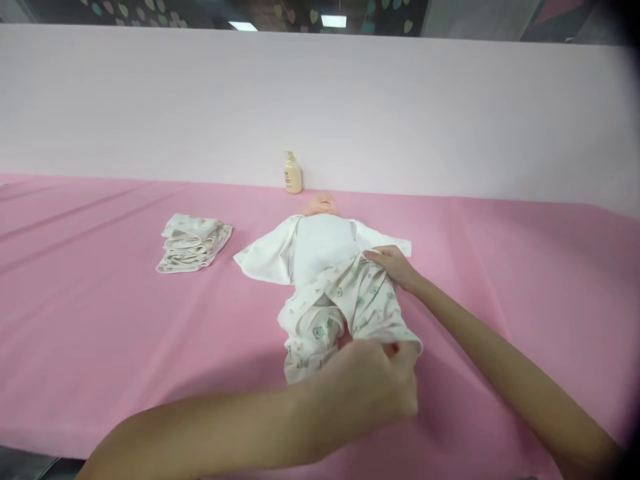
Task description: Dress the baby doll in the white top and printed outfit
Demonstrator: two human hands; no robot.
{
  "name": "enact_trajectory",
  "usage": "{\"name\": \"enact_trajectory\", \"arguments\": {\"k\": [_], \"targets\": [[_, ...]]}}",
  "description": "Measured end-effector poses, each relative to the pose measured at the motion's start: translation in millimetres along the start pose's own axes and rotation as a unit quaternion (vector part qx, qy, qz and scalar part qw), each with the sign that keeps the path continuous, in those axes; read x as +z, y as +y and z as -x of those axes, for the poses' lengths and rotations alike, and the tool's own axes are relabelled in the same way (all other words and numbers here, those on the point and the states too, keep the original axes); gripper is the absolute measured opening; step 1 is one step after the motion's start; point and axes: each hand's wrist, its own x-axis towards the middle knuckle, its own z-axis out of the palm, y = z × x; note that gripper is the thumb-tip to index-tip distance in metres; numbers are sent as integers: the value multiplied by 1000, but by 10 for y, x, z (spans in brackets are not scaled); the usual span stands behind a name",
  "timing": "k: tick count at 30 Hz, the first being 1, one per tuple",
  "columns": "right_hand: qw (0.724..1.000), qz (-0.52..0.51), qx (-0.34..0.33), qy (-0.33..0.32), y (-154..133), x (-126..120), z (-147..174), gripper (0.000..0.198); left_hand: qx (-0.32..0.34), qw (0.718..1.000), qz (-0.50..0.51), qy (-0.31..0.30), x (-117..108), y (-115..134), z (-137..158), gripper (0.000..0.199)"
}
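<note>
A baby doll [324, 203] lies on its back, its head toward the wall, in a white long-sleeved top [324, 243] with the sleeves spread wide. White baby pants [373, 303] with a small green print cover its lower body and legs. At the waist on the right side, my right hand [395, 265] is closed on the pants' fabric. Nearer to me, my left hand [373, 380] grips the hem of the right-hand pant leg, its fingers curled and partly hidden. The other pant leg [313, 337] lies bunched around the doll's leg.
A folded stack of printed cloth [194, 243] sits on the pink table cover [100, 320] to the left. Against the white wall [320, 107] stands a cream pump bottle [293, 175], just behind the doll's head. The table's front edge shows at lower left.
</note>
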Motion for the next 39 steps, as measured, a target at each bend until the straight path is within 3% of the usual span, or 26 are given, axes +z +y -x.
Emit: {"name": "enact_trajectory", "arguments": {"k": [3, 5, 6, 8, 11, 13, 15, 19, 21, 22, 24, 29, 33, 35, 37, 39], "targets": [[985, 132, -109, -23, -102, 94, -289, 48, 54, 989, 133, -43, 69, -58, -15, 18], [973, 165, -121, -106, -248, 120, -414, 47, 62, 962, 261, -46, 98, -216, -37, 13], [965, 171, -113, -161, -327, 117, -456, 45, 55, 946, 316, -36, 104, -328, -48, 19], [946, 173, -112, -250, -466, 90, -505, 35, 3, 920, 393, 13, 114, -597, -56, 29], [931, 169, -174, -273, -573, 33, -517, 10, -195, 872, 427, 136, 213, -1033, -21, 29], [929, 176, -216, -242, -575, 13, -502, 6, -349, 809, 429, 198, 374, -1284, 27, 28], [929, 211, -242, -184, -545, 12, -474, 10, -433, 728, 499, 185, 580, -1466, 78, 28], [911, 308, -261, -85, -483, 44, -409, 16, -370, 577, 728, 11, 875, -1611, 160, 32], [904, 328, -260, -82, -475, 60, -385, 20, -344, 528, 776, -13, 899, -1617, 184, 30], [904, 327, -259, -89, -477, 65, -377, 20, -341, 518, 785, -15, 887, -1615, 191, 30], [908, 312, -258, -110, -489, 69, -368, 21, -333, 528, 780, -33, 838, -1613, 199, 28], [916, 273, -251, -154, -544, 30, -356, 35, -273, 593, 750, -109, 742, -1639, 217, 33], [928, 167, -212, -256, -618, 11, -317, 13, -312, 605, 731, -45, 730, -1629, 221, 40], [933, 71, -179, -304, -638, 27, -300, 16, -335, 611, 718, -3, 714, -1611, 210, 41], [945, -16, -144, -292, -627, 51, -301, 28, -331, 626, 707, 10, 687, -1608, 206, 41], [964, -65, -117, -232, -587, 65, -324, 36, -312, 640, 702, -17, 668, -1633, 227, 43]]}}
